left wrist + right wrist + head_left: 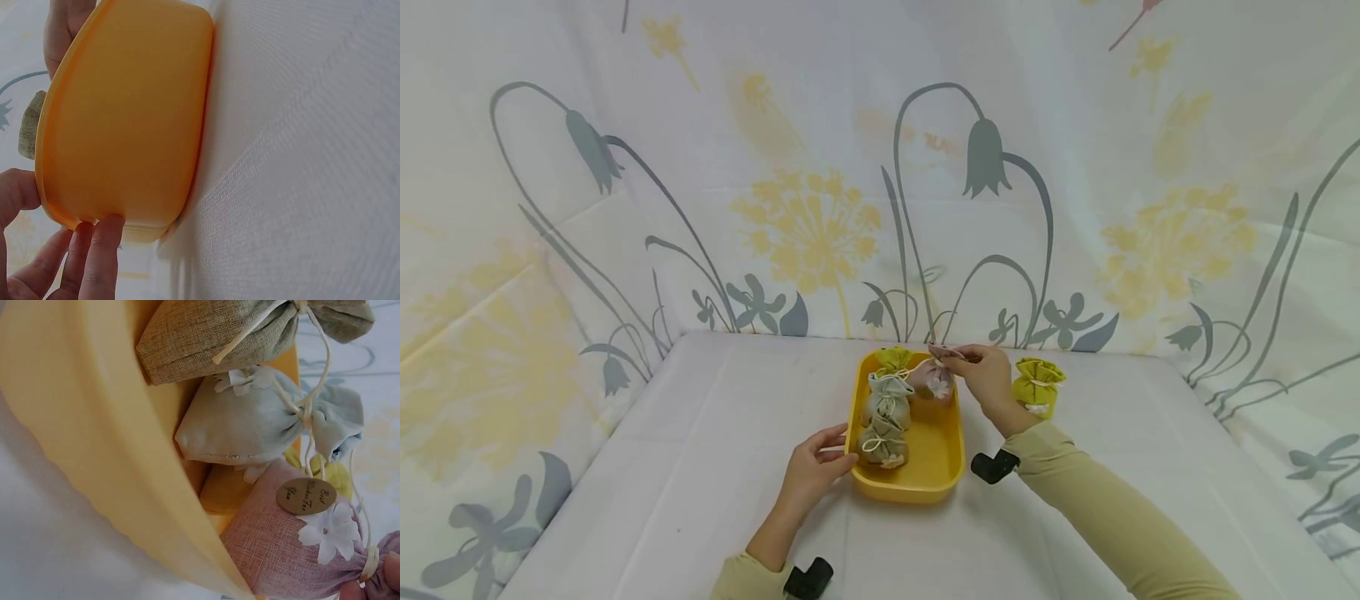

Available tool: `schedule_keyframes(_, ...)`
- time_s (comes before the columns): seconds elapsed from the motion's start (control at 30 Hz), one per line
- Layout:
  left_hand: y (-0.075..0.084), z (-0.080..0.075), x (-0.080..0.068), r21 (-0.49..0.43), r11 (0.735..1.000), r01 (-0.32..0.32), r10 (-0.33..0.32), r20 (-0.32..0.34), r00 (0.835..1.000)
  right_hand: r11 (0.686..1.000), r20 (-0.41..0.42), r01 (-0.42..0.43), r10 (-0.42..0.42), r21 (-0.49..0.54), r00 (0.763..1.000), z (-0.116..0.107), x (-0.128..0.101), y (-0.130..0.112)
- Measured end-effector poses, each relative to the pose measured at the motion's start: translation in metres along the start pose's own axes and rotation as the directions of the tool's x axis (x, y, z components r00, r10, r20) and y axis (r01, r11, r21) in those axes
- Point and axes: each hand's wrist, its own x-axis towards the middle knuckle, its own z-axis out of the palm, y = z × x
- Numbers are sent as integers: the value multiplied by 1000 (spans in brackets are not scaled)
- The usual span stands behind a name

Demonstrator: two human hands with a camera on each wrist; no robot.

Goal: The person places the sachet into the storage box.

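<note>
On the near left of the white-covered table (pixel 700 467), the left hand (pixel 811 471) rests against the left rim of the yellow tray (pixel 936 479); the left wrist view shows its thumb on the rim and its fingers (pixel 100 250) laid along the tray's outer wall, nearly straight, pressing rather than curling round it. Inside the tray, along its left side, lie three drawstring sachets in a row: an olive sachet (pixel 883 446) nearest, a pale blue-grey sachet (pixel 887 400) just beyond it and touching it, and a yellow-green sachet (pixel 893 360) at the far end. To the right of these, in the tray's far right corner, sits a pink sachet (pixel 934 382) bearing a white fabric flower and a small oval tag, seen close in the right wrist view (pixel 294 550). The right hand (pixel 988 379) reaches over the tray's far right edge, its thumb and fingertips pinching the gathered neck of the pink sachet. Farther right, outside the tray and just beside the right hand, a second yellow-green sachet (pixel 1037 385) stands upright on the table. A flower-printed curtain (pixel 820 167) hangs behind the table's far edge.
</note>
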Motion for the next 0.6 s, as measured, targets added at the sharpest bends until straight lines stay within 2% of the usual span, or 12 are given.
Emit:
schedule_keyframes(0.23,-1,0,1,-4,1000,0,0,8,1000,997,46,32,-29,-73,999,1,0,-2)
schedule_keyframes(0.47,-1,0,1,-7,1000,-1,1,0,1000,978,114,80,-59,-192,992,-7,5,9)
schedule_keyframes(0.6,0,0,0,-10,1000,-1,1,4,1000,980,146,74,-47,-186,988,-13,6,13)
